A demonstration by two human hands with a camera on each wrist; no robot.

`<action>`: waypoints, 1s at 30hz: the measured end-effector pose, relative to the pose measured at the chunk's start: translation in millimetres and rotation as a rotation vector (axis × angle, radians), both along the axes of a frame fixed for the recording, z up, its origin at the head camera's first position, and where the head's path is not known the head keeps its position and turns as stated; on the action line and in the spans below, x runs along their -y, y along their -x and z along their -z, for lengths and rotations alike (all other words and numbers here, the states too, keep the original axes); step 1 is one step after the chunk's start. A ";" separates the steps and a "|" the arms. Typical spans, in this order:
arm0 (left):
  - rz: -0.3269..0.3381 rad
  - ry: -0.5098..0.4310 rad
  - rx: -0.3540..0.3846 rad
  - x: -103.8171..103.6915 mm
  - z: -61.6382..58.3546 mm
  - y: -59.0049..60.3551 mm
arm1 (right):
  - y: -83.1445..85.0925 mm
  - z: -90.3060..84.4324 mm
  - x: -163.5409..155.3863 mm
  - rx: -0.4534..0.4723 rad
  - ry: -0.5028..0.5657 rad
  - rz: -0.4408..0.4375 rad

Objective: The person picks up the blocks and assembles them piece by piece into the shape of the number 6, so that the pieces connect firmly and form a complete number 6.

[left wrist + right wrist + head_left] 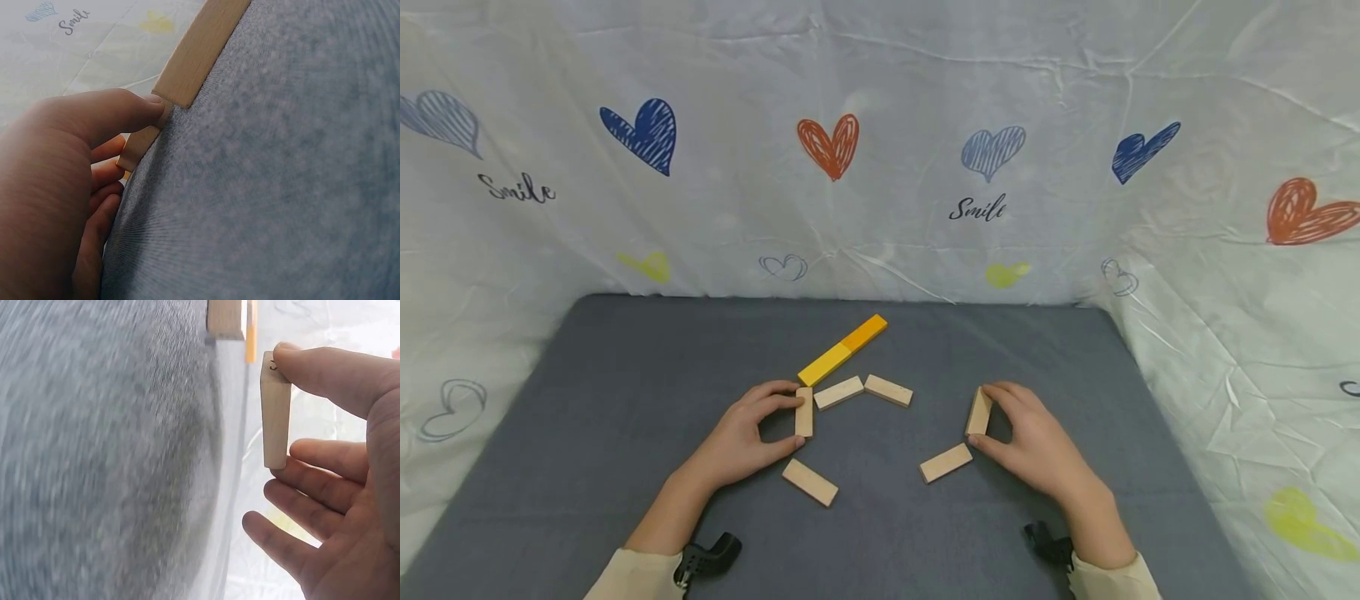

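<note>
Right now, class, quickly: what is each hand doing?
Left hand: pinches a plain rectangular wooden block end to end on the grey mat.
Right hand: pinches another plain wooden block, standing on edge.

L hand [741, 433] low, fingers + thumb pinching, R hand [1033, 442] same, forearms angled inward

Left hand [56, 187] pinches wooden block [142, 142] on grey mat [281, 187].
</note>
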State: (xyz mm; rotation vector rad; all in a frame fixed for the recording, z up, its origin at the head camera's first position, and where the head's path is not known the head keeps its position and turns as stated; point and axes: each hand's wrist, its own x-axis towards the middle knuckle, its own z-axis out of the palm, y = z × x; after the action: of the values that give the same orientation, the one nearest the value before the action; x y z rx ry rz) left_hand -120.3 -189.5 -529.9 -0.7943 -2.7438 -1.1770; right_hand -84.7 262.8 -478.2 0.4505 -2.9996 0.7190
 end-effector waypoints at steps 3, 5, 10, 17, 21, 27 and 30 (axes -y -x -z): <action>-0.002 -0.001 -0.003 0.1 0.2 0.5 | 1.7 0.1 5.5 -0.009 0.001 -0.015; -0.003 -0.002 -0.007 0.1 0.3 0.8 | 2.9 0.3 9.2 -0.013 0.001 -0.023; 0.002 -0.003 -0.020 0.8 1.3 1.4 | 5.6 -1.0 18.5 0.004 0.005 -0.039; 0.004 -0.005 -0.015 1.8 2.2 1.4 | 10.3 -4.0 32.4 0.016 0.008 -0.083; 0.006 -0.006 -0.017 1.6 2.2 1.1 | 12.2 -3.1 38.9 0.010 0.000 -0.111; 0.004 -0.005 -0.015 1.4 2.4 1.2 | 13.9 0.2 46.9 0.021 -0.002 -0.145; 0.002 -0.003 -0.015 1.6 2.5 1.2 | 15.0 1.4 50.8 0.025 -0.004 -0.160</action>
State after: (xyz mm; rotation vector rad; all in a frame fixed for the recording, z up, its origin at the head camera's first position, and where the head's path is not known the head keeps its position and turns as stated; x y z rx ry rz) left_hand -121.5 -191.1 -532.4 -0.8028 -2.7293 -1.1711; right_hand -99.7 212.0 -479.5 0.6936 -3.0148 0.7334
